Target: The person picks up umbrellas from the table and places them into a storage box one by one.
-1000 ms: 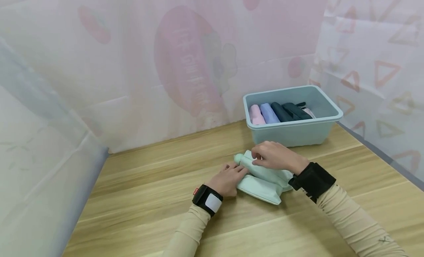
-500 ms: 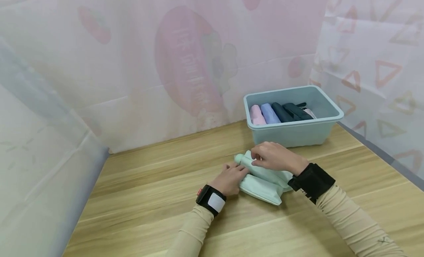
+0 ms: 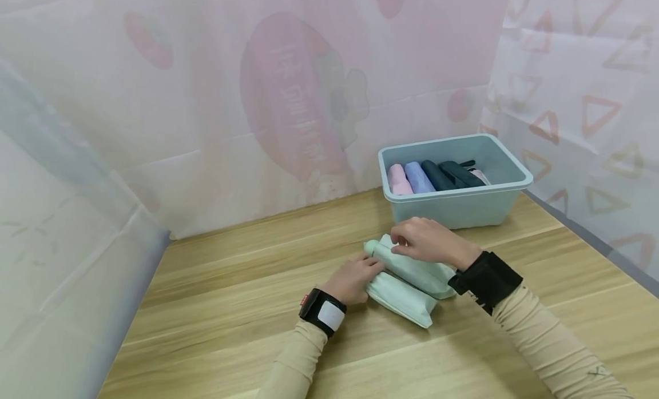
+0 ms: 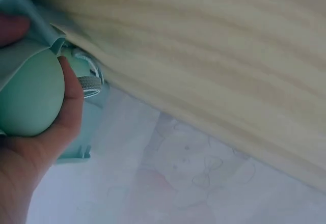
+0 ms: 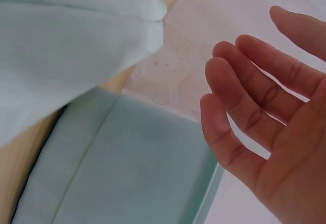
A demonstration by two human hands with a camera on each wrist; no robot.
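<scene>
A: Head view, item one: mint-green folded umbrella (image 3: 407,276), lying on the wooden table (image 3: 231,307) just in front of the blue bin (image 3: 458,207); what is hidden?

B: Its middle, under the right hand (image 3: 429,242); the right fingertips sit on the umbrella's rounded end, thumb side unseen; whether they grip or merely rest cannot be told from above.

A: Right wrist view?

B: Fingers (image 5: 244,117) straight and spread, holding nothing; pale green fabric (image 5: 66,56) fills the upper left, blurred.

A: Left hand (image 3: 355,279)?

B: Against the umbrella's side away from the bin; in the left wrist view the thumb (image 4: 69,107) curls round a smooth mint-green bulge (image 4: 30,94); it holds the umbrella; most of that view is blurred.

A: Appearance of the item?

B: Pale mint, loosely rolled, a flat flap of canopy spread on the table side; inside the bin, rolled umbrellas (image 3: 419,177) in pink, blue and dark tones, partly cut off by its rim.
</scene>
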